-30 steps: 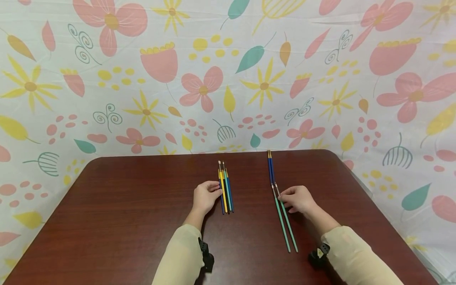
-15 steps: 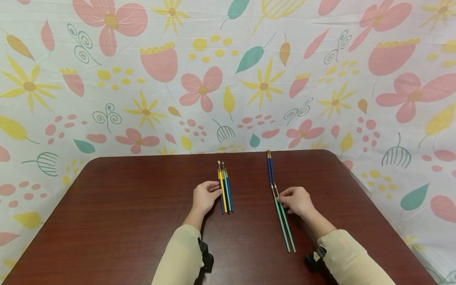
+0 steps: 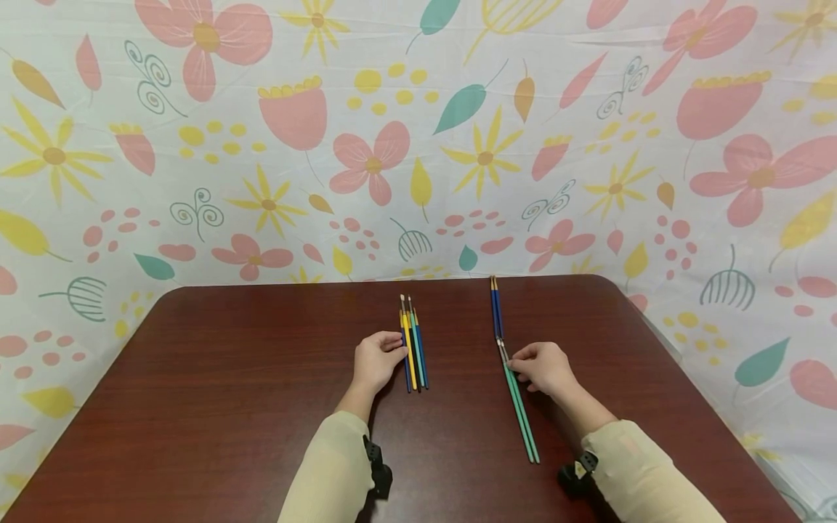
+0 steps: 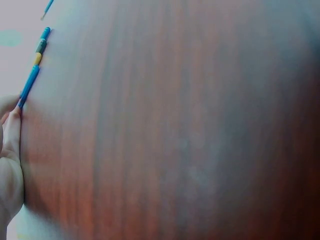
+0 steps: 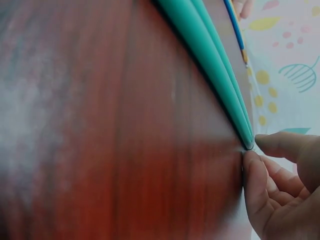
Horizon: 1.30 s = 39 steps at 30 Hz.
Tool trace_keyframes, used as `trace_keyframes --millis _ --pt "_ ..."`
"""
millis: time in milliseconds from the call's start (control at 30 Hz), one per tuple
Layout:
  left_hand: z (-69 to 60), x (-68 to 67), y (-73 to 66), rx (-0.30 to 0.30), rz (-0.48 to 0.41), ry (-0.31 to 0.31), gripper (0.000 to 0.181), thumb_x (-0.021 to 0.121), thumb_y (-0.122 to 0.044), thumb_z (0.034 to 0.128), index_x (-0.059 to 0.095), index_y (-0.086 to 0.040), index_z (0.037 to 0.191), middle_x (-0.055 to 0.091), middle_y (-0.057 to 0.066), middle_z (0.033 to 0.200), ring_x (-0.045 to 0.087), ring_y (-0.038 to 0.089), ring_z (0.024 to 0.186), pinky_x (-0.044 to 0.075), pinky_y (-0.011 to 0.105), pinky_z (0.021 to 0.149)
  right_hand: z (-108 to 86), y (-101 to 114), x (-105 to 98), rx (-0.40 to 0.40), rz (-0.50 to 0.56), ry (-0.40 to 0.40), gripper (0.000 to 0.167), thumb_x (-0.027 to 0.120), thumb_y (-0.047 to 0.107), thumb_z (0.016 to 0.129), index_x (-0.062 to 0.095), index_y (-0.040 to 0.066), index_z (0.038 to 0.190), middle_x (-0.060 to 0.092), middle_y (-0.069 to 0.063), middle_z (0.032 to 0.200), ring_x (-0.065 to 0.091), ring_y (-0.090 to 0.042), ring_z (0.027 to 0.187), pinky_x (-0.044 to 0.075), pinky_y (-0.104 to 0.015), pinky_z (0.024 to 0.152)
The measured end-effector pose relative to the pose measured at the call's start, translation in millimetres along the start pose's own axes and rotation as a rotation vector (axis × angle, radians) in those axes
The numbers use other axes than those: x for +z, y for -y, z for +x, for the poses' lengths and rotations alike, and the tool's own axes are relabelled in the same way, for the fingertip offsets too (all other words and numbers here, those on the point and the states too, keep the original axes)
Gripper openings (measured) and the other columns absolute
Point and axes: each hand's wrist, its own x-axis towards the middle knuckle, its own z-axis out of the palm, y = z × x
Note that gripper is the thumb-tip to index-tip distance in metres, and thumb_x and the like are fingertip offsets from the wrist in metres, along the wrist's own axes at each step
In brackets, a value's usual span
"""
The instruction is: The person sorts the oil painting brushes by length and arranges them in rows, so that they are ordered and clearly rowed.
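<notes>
Head view: right hand pinches green brushes from their right, long axes running away, slightly leftward; left hand touches mixed brushes, grip unclear.

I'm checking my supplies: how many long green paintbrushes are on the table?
2. The left green paintbrush and the right green paintbrush lie side by side near the right hand; none seems hidden.

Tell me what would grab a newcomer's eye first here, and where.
Probably the cloth, its big pink and yellow flowers filling the background behind the dark table. Next, the mixed bundle of brushes near the table's middle, at the left hand, and two long green brushes at the right hand, with a blue pair beyond their tips.
</notes>
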Motion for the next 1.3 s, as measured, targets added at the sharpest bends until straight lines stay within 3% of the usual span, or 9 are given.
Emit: trace_keyframes --millis 333,733,1000,1300 --pt "0.7 -0.5 -0.2 -0.021 -0.003 0.002 0.027 0.071 -0.013 0.0844 0.069 -0.008 0.111 0.071 0.008 0.107 0.066 0.021 0.104 0.055 0.037 0.087 0.5 4.2 -3.6 -0.005 0.011 -0.001 0.028 0.064 0.022 0.089 0.069 -0.002 0.102 0.070 -0.014 0.089 0.066 -0.014 0.068 0.056 -0.032 0.056" --pt "-0.5 0.3 -1.3 -0.025 -0.009 -0.003 0.026 0.071 -0.013 0.0846 0.069 -0.007 0.110 0.071 0.008 0.106 0.067 0.022 0.102 0.056 0.036 0.085 6.3 14.3 -1.7 -0.054 0.067 -0.011 0.035 0.061 0.027 0.091 0.067 -0.004 0.105 0.070 -0.018 0.091 0.068 -0.018 0.074 0.058 -0.033 0.059" --pt "0.6 0.9 -0.3 -0.017 -0.006 0.000 0.026 0.070 -0.013 0.0851 0.069 -0.008 0.110 0.071 0.008 0.106 0.066 0.022 0.103 0.055 0.037 0.086 16.3 34.8 8.5 -0.099 0.190 0.041 0.040 0.058 0.028 0.094 0.063 -0.006 0.114 0.066 -0.025 0.105 0.068 -0.027 0.086 0.059 -0.034 0.068" --pt "-0.8 0.9 -2.7 -0.021 -0.011 -0.005 0.027 0.070 -0.013 0.0856 0.068 -0.006 0.112 0.071 0.009 0.108 0.066 0.023 0.104 0.055 0.037 0.086 25.7 57.2 24.1 -0.111 0.236 0.080 0.035 0.054 0.023 0.096 0.061 -0.004 0.119 0.062 -0.026 0.117 0.067 -0.029 0.095 0.059 -0.036 0.074"
